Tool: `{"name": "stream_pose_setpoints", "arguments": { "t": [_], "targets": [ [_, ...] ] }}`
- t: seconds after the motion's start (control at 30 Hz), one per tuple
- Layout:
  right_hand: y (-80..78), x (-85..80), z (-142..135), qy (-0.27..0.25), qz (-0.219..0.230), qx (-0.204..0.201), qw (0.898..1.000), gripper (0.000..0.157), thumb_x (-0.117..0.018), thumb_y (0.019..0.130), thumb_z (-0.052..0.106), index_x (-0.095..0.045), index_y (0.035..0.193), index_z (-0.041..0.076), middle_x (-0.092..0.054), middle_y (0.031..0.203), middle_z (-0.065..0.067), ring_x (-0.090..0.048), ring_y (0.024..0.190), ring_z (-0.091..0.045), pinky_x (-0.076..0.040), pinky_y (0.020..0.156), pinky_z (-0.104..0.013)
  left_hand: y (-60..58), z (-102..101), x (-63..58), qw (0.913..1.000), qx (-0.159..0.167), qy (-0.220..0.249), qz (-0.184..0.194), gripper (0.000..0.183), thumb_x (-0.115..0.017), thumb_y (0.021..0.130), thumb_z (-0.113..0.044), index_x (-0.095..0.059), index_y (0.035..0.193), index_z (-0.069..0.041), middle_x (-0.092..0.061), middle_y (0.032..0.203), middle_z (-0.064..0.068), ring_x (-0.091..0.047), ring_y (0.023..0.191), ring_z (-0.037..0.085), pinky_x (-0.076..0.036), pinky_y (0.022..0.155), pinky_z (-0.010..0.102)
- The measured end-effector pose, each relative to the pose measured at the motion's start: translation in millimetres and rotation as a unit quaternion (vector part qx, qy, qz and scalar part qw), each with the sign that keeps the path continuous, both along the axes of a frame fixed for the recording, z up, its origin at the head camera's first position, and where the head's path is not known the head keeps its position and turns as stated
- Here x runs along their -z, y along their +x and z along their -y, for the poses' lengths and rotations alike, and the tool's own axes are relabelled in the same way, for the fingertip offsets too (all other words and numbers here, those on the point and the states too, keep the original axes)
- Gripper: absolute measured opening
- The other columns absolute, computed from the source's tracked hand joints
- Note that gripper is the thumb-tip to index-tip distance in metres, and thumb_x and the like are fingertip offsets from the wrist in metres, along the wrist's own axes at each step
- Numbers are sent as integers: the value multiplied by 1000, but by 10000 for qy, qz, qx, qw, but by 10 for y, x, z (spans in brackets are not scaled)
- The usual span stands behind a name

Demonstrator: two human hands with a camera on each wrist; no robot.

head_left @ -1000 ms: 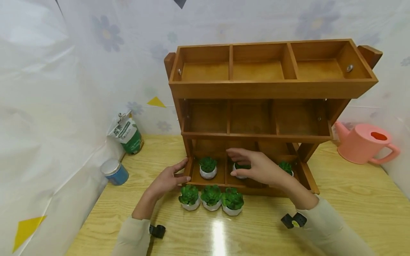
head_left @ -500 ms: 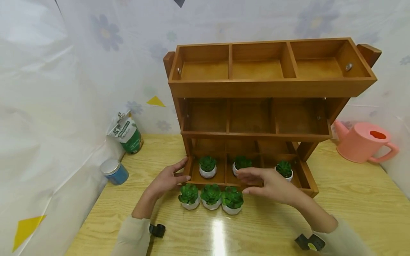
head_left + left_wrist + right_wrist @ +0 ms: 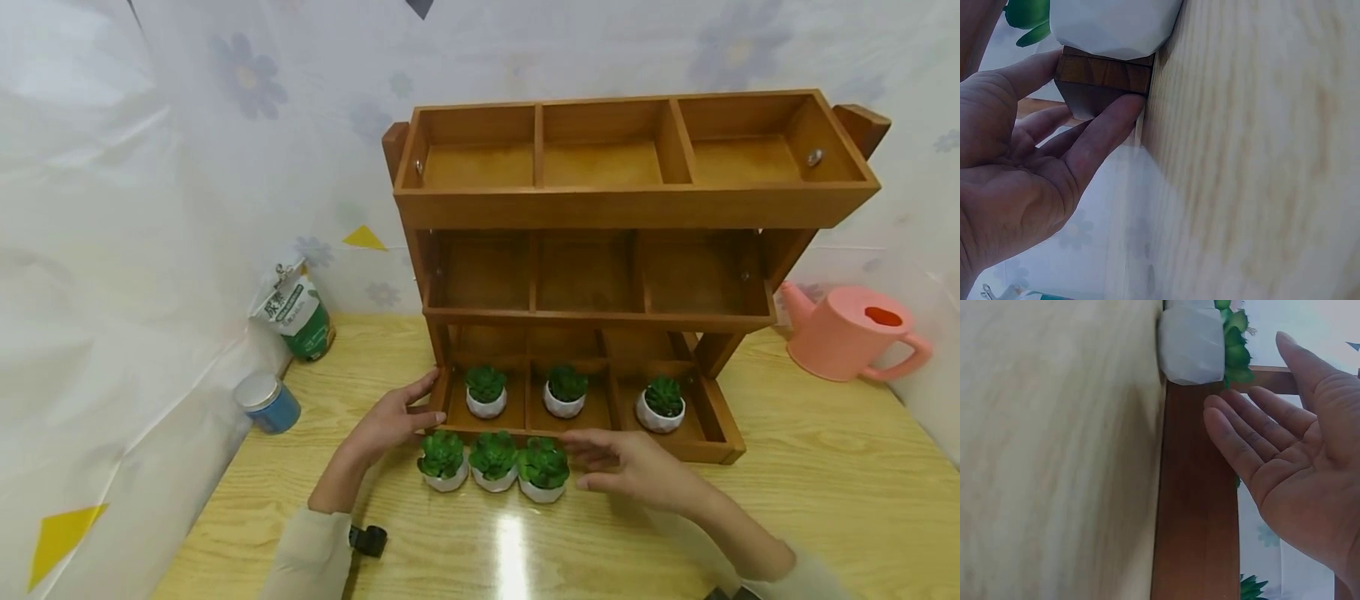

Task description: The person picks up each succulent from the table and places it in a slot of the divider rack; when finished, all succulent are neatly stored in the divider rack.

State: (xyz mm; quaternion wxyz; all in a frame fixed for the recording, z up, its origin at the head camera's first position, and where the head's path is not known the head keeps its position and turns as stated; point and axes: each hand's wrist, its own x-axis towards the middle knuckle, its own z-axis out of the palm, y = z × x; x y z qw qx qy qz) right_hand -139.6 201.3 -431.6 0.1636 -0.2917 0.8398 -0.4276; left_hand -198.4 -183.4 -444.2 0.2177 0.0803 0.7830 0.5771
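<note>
A three-tier wooden shelf (image 3: pixel 637 210) stands on the table. My left hand (image 3: pixel 390 425) holds the left front corner of its bottom tier, fingers and thumb on either side of the wooden end (image 3: pixel 1104 72). Three small potted succulents stand in the bottom compartments: left (image 3: pixel 486 392), middle (image 3: pixel 565 391) and right (image 3: pixel 661 404). Three more line up before the shelf: left (image 3: pixel 443 460), middle (image 3: pixel 493 461) and right (image 3: pixel 543 469). Just right of this last plant is my right hand (image 3: pixel 637 468), fingers extended and holding nothing; the right wrist view shows its palm near the white pot (image 3: pixel 1191 347).
A pink watering can (image 3: pixel 851 333) stands right of the shelf. On the left are a blue jar with a silver lid (image 3: pixel 268 403) and a clipped green-and-white bag (image 3: pixel 300 315). Patterned white sheeting (image 3: pixel 315 125) hangs behind the table.
My right hand has come down and forward from the middle compartment to beside the front-row plants, uncovering the middle and right plants in the shelf. The left hand keeps its place.
</note>
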Motion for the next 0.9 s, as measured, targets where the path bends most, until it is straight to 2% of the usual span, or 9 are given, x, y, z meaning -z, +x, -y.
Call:
{"name": "stream_pose_setpoints", "arguments": {
  "t": [0.07,0.23,0.47,0.73,0.8,0.9],
  "targets": [
    [4,32,7,20,67,-23,10000,56,-71,96,31,-55,147,13,-66,137,-10,-70,114,-24,-57,91,-25,2,-4,9,10000,-3,-6,15,75,-63,102,-17,-21,163,-27,-22,169,11,-44,144,40,-59,90,44],
    [-14,63,48,234,44,-96,9997,61,-70,95,39,-54,147,11,-64,140,-11,-71,113,-21,-57,89,-23,6,-3,24,10000,-13,16,25,75,-62,102,-16,-21,164,-27,-20,170,10,-43,144,40,-59,91,46],
    [-77,112,126,440,-6,-109,9990,70,-73,92,44,-53,147,6,-63,138,-19,-72,111,-27,-60,87,-30,-2,-5,27,10000,-9,11,9,76,-64,101,-17,-22,163,-28,-23,169,11,-43,144,40,-58,92,48],
    [-83,131,212,480,116,-210,9986,80,-78,88,45,-50,149,2,-59,143,-22,-71,113,-29,-59,89,-29,-3,-10,19,10000,-33,-49,-29,75,-64,101,-17,-23,163,-28,-25,168,12,-45,143,40,-58,92,48],
    [-80,135,227,496,79,-274,9984,83,-78,87,46,-49,149,0,-57,144,-22,-70,115,-30,-59,89,-29,-3,-9,18,10000,-38,-70,-37,75,-63,102,-16,-23,163,-28,-25,168,12,-46,142,40,-58,92,48],
    [-80,151,251,686,-211,-280,9970,85,-77,85,53,-51,148,1,-60,143,-16,-68,119,-27,-58,94,-32,-5,-8,18,9999,-45,-94,-41,74,-63,102,-16,-23,163,-28,-24,168,12,-47,142,40,-58,92,47]
  ]
}}
